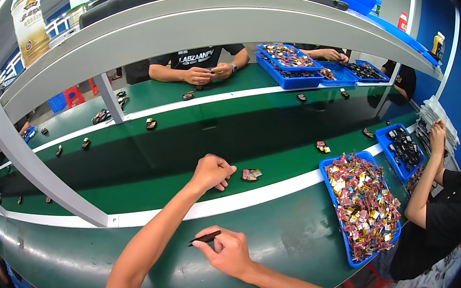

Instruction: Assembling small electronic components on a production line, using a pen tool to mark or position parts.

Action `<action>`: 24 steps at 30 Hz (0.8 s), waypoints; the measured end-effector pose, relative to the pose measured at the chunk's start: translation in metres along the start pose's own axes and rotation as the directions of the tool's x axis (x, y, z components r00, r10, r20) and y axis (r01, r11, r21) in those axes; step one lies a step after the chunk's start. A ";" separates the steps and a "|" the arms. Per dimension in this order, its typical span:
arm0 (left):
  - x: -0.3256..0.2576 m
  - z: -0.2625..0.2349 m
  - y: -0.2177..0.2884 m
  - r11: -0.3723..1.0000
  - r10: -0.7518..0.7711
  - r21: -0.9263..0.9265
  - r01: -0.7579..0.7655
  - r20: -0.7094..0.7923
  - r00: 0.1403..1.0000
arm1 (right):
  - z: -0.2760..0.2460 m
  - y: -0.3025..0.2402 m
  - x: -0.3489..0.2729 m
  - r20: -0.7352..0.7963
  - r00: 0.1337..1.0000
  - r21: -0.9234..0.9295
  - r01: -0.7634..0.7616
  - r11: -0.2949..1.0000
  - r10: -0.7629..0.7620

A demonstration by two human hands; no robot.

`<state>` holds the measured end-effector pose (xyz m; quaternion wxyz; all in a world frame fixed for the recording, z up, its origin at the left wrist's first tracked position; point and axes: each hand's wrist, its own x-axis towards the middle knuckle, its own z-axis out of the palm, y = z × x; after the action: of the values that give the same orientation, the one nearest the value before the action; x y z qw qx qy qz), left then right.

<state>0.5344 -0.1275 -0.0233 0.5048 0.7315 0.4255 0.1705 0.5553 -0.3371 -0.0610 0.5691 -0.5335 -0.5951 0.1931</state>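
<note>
My right hand point(231, 253) is above the near green worktop, its thumb and fingers closed around slim black tweezers point(207, 237) that point left. Over the green conveyor belt, my left hand point(213, 172) has its fingers curled in, and whatever they may hold is hidden. Just right of it, apart from the fingertips, a small electronic part point(251, 175) with reddish and pale yellow pieces lies on the belt. On my right, a blue tray point(351, 262) is heaped with similar small reddish, white and yellow parts.
Small assemblies, one a dark part point(151, 124), are spaced along the belt. A grey shelf point(243, 29) spans overhead, its post point(39, 173) at left. Co-workers sit across and at right, beside a blue tray of black parts point(403, 146). More blue trays point(300, 83) stand at the far side.
</note>
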 end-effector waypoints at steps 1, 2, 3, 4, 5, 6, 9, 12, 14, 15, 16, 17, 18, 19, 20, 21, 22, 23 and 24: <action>0.005 0.008 0.004 0.994 -0.051 0.101 0.052 -0.016 0.999 | 0.000 -0.001 -0.001 0.006 1.000 0.004 -0.005 1.000 0.005; 0.009 0.015 0.008 0.988 -0.059 0.141 0.068 -0.067 0.996 | -0.001 -0.004 0.000 0.010 1.000 0.018 -0.010 1.000 0.010; 0.012 0.020 0.010 0.988 -0.059 0.140 0.067 -0.060 0.996 | -0.002 -0.004 0.001 0.007 1.000 0.015 -0.015 1.000 0.015; 0.013 0.024 0.014 0.982 -0.048 0.176 0.065 -0.098 0.994 | -0.002 -0.004 0.002 0.027 1.000 0.021 -0.017 1.000 0.016; 0.013 0.026 0.016 0.975 -0.036 0.211 0.065 -0.137 0.990 | -0.002 -0.004 0.002 0.047 0.999 0.028 -0.018 0.999 0.017; 0.015 0.028 0.014 0.975 -0.037 0.213 0.065 -0.135 0.990 | -0.001 -0.003 0.001 0.045 0.999 0.030 -0.020 0.999 0.019; 0.020 0.031 0.008 0.986 -0.026 0.160 0.043 -0.110 0.994 | -0.001 -0.002 0.001 0.026 1.000 0.060 0.004 0.998 -0.005; 0.018 0.031 0.006 0.982 -0.066 0.171 0.084 -0.105 0.992 | -0.004 -0.005 0.002 0.047 0.999 0.041 -0.010 0.999 0.008; 0.014 0.031 0.004 0.965 -0.035 0.253 0.069 -0.139 0.990 | -0.004 -0.008 0.002 0.060 0.998 0.017 -0.018 1.000 0.017; 0.011 0.029 0.002 0.965 -0.035 0.252 0.071 -0.146 0.989 | -0.004 -0.009 0.002 0.064 0.998 0.020 -0.013 1.000 0.012; 0.009 0.028 0.002 0.973 -0.008 0.228 0.042 -0.144 0.990 | -0.004 -0.008 0.001 0.069 0.998 0.007 -0.010 1.000 0.010; 0.006 0.027 0.002 0.979 0.018 0.204 0.012 -0.144 0.989 | -0.004 -0.007 0.001 0.074 0.997 -0.006 -0.007 1.000 0.007; 0.003 0.024 0.001 0.979 0.019 0.203 0.011 -0.148 0.989 | -0.002 -0.006 0.001 0.076 0.997 -0.005 -0.004 1.000 0.004; -0.002 0.021 0.003 0.991 0.020 0.131 0.000 -0.150 0.988 | 0.000 -0.003 0.002 0.031 0.999 0.016 0.038 0.999 -0.039; -0.005 0.018 0.003 0.998 0.021 0.058 -0.013 -0.151 0.988 | 0.001 -0.001 0.002 -0.016 0.997 0.035 0.081 0.996 -0.081; -0.005 0.015 -0.001 0.998 0.025 0.056 -0.017 -0.146 0.989 | 0.000 -0.001 0.003 -0.019 0.997 0.029 0.080 0.996 -0.080; -0.010 0.007 -0.008 0.998 0.001 -0.063 -0.010 -0.152 0.988 | 0.001 -0.003 0.002 -0.016 0.996 0.030 0.085 0.996 -0.084; -0.013 0.000 -0.015 0.983 -0.023 -0.183 -0.005 -0.151 0.988 | 0.001 -0.005 0.003 -0.014 0.996 0.028 0.087 0.996 -0.087; -0.016 -0.008 -0.025 0.958 -0.014 -0.288 -0.018 -0.107 0.994 | 0.001 -0.005 0.002 -0.013 0.996 0.030 0.091 0.995 -0.090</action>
<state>0.5084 -0.1327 -0.0391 0.5823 0.6403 0.4218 0.2703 0.5530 -0.3368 -0.0555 0.5889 -0.4985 -0.6122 0.1731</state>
